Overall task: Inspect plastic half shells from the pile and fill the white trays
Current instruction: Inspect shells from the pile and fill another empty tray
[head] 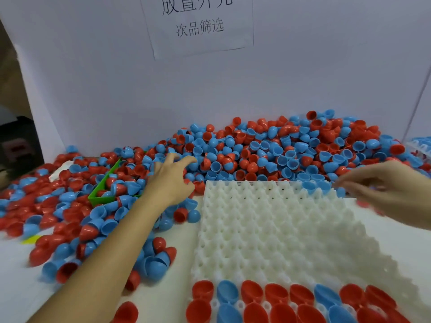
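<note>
**Inspector A:** Where the white counter (168,297) meets the pale back wall (233,89), a large pile of red and blue plastic half shells (268,150) runs along the far edge and spills down the left side. Do you confirm?

**Inspector B:** Confirmed. The white moulded plastic tray with rows of cup-shaped pockets (275,231) lies at the near right of the counter, its far edge touching the foot of the pile. Its two nearest rows hold red and blue shells, open side up. The pockets beyond them are unfilled, apart from a few blue shells at the far right corner.

**Inspector A:** State of the left hand (171,180)?

**Inspector B:** Reaching across to the pile just beyond the tray's far left corner, fingers spread and bent down onto the shells. Whether it grips one, I cannot tell.

**Inspector A:** And the right hand (382,187)?

**Inspector B:** Over the tray's far right corner, blurred. Fingertips drawn together as in a pinch; whatever is between them cannot be made out.

**Inspector A:** Other items?

**Inspector B:** A green plastic bin (102,192) sits among the shells towards the left edge, with shells inside. A white paper sheet with printed Chinese characters (198,24) is fixed to the wall. Part of another tray holding blue shells (422,145) shows at the far right edge.
</note>
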`<state>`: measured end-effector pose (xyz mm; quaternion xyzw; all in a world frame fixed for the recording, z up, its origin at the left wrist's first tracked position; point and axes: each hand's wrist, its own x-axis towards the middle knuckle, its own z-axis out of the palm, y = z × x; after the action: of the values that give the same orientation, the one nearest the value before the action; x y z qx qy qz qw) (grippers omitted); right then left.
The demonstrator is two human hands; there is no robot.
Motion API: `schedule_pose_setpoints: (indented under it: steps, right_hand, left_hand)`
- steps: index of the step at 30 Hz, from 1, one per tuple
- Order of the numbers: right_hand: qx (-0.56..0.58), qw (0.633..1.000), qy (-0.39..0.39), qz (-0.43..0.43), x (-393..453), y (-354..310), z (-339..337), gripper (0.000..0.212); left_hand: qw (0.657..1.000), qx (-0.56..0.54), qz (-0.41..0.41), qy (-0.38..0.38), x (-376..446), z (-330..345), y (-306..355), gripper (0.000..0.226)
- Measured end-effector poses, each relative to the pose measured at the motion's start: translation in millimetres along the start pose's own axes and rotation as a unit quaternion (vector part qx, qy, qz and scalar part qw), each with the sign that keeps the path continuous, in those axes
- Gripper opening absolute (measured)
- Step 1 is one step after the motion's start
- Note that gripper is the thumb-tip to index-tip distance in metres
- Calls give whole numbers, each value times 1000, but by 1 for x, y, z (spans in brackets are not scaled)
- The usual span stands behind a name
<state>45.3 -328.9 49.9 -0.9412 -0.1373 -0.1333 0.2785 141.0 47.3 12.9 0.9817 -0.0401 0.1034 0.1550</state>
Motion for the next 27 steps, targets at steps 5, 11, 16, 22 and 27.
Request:
schedule_pose_setpoints:
  steps: [5,11,16,22,27]
  right_hand:
    - [-46,981,189,10,11,37,49,21]
    - [-62,982,178,1,-1,57,52,28]
    - [-50,980,192,9,-6,52,40,25]
    - [-43,980,193,18,-10,47,39,24]
    - [-41,980,194,21,-9,47,41,24]
  left_hand:
    - [985,137,49,-90,57,13,9,80]
    - [976,147,15,-162,110,31,15,90]
    - [984,137,7,-110,121,41,12,84]
    - [995,98,10,-8,112,48,5,67]
    - [986,-95,4,137,115,35,-3,21]
